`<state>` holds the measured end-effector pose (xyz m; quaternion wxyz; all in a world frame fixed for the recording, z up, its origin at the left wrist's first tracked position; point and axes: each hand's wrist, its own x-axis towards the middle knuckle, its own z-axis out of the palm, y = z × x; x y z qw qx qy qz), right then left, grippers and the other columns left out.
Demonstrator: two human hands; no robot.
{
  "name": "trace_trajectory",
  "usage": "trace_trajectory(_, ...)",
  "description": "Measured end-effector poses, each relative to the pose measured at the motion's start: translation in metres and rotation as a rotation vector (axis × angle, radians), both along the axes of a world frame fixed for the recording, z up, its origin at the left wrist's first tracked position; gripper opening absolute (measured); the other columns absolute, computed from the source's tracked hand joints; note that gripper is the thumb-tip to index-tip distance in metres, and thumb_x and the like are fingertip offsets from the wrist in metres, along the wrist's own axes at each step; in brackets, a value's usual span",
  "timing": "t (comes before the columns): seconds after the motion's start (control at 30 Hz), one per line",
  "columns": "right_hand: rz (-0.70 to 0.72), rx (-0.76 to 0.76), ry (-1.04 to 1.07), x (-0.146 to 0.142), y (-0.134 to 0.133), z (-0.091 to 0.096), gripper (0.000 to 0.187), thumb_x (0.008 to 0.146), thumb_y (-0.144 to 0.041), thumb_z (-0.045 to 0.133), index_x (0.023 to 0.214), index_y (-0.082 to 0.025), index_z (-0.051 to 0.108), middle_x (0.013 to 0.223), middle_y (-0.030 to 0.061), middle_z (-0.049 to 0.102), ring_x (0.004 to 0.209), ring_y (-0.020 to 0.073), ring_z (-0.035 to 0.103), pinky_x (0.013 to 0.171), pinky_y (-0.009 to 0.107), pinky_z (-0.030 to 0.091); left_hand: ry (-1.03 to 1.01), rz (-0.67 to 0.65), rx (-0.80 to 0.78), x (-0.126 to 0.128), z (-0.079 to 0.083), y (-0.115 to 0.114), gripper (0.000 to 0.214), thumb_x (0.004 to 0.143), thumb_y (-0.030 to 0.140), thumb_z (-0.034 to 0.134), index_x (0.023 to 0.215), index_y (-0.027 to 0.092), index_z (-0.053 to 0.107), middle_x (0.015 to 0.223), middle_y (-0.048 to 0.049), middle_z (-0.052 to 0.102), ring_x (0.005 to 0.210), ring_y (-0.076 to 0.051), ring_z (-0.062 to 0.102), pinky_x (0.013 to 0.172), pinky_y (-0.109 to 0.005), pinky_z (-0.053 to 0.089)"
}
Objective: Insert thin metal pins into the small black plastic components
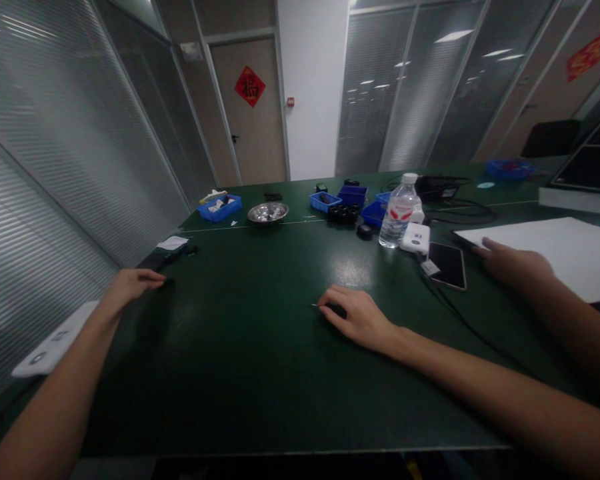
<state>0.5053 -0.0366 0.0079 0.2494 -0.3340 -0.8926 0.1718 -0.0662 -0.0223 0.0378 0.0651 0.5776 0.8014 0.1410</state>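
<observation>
My left hand [133,285] is over the left side of the green table, its fingertips pinched together on a small black piece [168,283] too dark to name. Just behind that hand lie dark items [183,251] and a white paper slip [173,243]. Near the middle of the table, my right hand [354,315] rests with thumb and forefinger closed on a thin light-coloured pin-like piece [314,305], whose tip sticks out to the left.
A metal bowl [268,213] and blue bins [220,207] stand at the back. A water bottle [399,212], white device [415,239] and phone [447,265] are to the right. Another person's hand [517,265] lies by a white board [550,250]. A cable [473,327] crosses the table.
</observation>
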Motion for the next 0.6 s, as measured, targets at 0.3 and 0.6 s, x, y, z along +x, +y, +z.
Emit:
trace_trajectory(0.3, 0.005, -0.007, 0.008, 0.000, -0.001, 0.002, 0.015, 0.101, -0.027, 0.054, 0.107, -0.022, 0.066, 0.102, 0.0043, 0.067, 0.081, 0.0160, 0.063, 0.073, 0.030, 0.050, 0.052, 0.027, -0.064, 0.005, 0.003, -0.001, 0.030, 0.088, 0.031, 0.067, 0.110, 0.012, 0.076, 0.103, -0.0029, 0.080, 0.094, -0.020, 0.068, 0.080, -0.024, 0.046)
trace_trajectory(0.6, 0.003, -0.019, -0.006, -0.001, -0.003, 0.008, 0.015, 0.101, -0.027, 0.054, 0.107, -0.021, 0.067, 0.102, 0.0047, 0.067, 0.080, 0.0162, 0.062, 0.070, 0.029, 0.050, 0.269, -0.029, -0.013, 0.032, -0.002, -0.009, 0.033, 0.092, 0.026, 0.054, 0.111, 0.011, 0.076, 0.112, -0.0113, 0.074, 0.101, -0.028, 0.065, 0.090, -0.036, 0.047)
